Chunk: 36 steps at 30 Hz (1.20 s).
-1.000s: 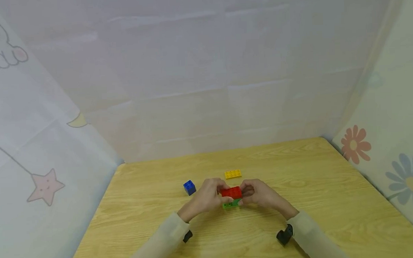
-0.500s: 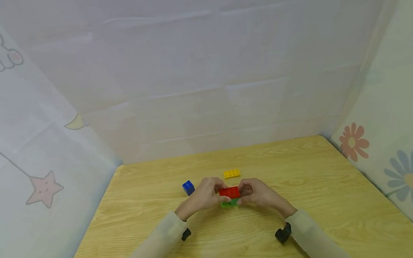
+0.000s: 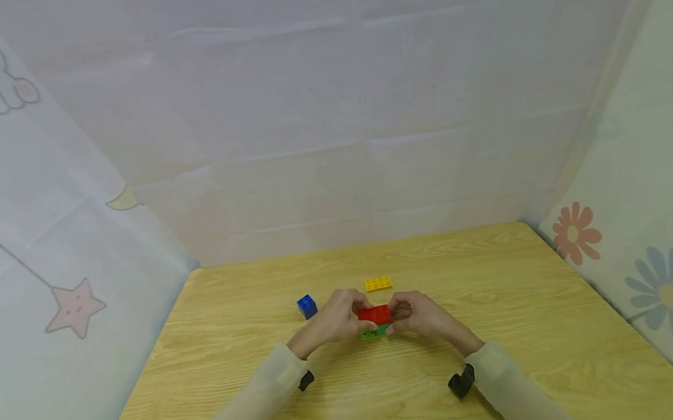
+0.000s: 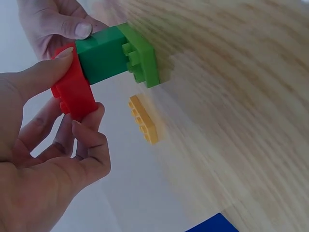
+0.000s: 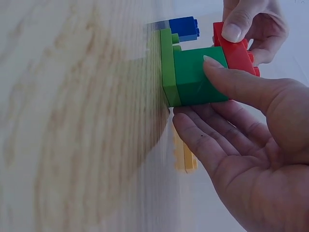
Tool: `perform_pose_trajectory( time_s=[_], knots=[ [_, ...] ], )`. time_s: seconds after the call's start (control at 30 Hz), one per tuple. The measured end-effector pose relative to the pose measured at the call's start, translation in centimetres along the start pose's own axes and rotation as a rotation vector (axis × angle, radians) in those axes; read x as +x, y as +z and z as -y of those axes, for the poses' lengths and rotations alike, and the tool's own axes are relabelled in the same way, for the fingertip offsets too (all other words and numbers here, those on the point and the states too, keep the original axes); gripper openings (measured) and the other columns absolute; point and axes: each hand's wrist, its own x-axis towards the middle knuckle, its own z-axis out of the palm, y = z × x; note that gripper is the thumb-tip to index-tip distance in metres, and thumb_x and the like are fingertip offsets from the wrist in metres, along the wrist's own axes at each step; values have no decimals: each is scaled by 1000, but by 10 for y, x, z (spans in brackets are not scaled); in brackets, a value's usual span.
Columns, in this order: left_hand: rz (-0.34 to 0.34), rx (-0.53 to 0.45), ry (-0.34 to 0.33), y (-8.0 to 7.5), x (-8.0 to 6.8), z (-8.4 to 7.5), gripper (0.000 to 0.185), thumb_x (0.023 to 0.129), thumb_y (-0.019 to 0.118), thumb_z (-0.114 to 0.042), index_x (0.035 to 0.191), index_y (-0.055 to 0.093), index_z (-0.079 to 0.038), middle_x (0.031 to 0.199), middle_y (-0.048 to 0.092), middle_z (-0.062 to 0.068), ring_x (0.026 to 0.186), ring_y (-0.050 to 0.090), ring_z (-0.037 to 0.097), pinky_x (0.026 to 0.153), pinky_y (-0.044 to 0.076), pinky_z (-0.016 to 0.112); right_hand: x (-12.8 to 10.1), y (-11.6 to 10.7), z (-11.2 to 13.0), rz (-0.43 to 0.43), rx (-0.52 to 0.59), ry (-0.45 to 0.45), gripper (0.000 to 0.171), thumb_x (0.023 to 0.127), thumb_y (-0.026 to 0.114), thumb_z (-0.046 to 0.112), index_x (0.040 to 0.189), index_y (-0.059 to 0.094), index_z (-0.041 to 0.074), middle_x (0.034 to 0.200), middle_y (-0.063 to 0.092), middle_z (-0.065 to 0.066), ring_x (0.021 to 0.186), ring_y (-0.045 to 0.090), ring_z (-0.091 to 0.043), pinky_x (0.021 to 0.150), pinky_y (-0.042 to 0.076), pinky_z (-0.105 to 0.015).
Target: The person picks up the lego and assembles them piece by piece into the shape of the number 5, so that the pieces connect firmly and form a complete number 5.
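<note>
Red plate (image 3: pixel 376 314) sits atop green brick (image 5: pixel 197 76), which stands on flat green plate (image 5: pixel 168 67) resting on table.

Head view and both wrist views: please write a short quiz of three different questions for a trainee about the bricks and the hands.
1. True or false: the red brick sits on top of the green brick.
2. Which brick lies farthest from the person? A blue brick B yellow plate C green plate
3. Fill in: the left hand pinches the ____ brick.

Key: 1 true. 2 B. 3 red. The right hand steadies the green brick.
</note>
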Motion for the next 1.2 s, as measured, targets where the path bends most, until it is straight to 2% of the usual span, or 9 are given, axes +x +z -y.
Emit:
perform_pose_trajectory(
  time_s=[0.47,0.63,0.7,0.77,0.9,0.97,1.1,1.2],
  knots=[
    [47,27,11,-6,3,-3,23,86,90,-26,102,82,-12,98,79,0,76,64,0,71,55,18,0,4,-4,-26,-1,-3,27,90,85,17,113,72,11,124,76,-10,116,73,-25,96,62,-38],
    [54,82,-20,-6,7,-11,25,88,88,-27,106,81,-12,102,79,2,79,63,3,72,55,19,-3,1,-4,-42,-5,-8,26,90,84,18,112,72,10,124,76,-10,116,73,-26,96,62,-40],
    [43,97,-25,-4,7,-14,26,88,87,-28,108,81,-12,104,79,2,82,64,6,73,55,20,-4,0,-4,-45,-3,-8,25,90,84,18,111,72,11,124,76,-9,117,73,-27,97,62,-40],
    [15,70,-27,-1,7,-15,31,89,87,-30,113,81,-12,107,77,1,88,66,8,76,56,21,-4,-2,-5,-40,-3,-16,25,91,84,17,112,72,10,124,76,-9,117,73,-27,97,62,-40],
    [-56,-88,-16,10,4,-10,33,92,83,-33,119,81,-15,110,75,-1,98,69,13,80,59,22,-3,-2,-7,-14,-5,-26,27,92,83,17,115,72,11,125,75,-8,119,73,-27,97,62,-38],
    [-89,-148,-18,15,3,-8,35,94,81,-33,122,79,-14,111,74,-1,98,69,13,80,59,20,-2,-2,-7,-3,-9,-30,27,92,82,17,116,72,12,125,75,-7,119,72,-26,97,62,-38],
    [-125,-148,-31,21,2,-7,37,94,80,-34,125,78,-15,107,71,-2,93,66,10,75,57,18,-2,-1,-6,1,0,-20,25,92,82,17,115,72,13,124,76,-6,119,72,-25,97,61,-39],
    [-122,-118,-29,21,3,-9,34,95,80,-33,123,80,-15,102,67,-1,87,62,9,70,57,18,-2,-2,-5,0,4,-18,25,92,82,17,115,72,14,124,76,-5,119,72,-24,97,61,-39]
  ],
)
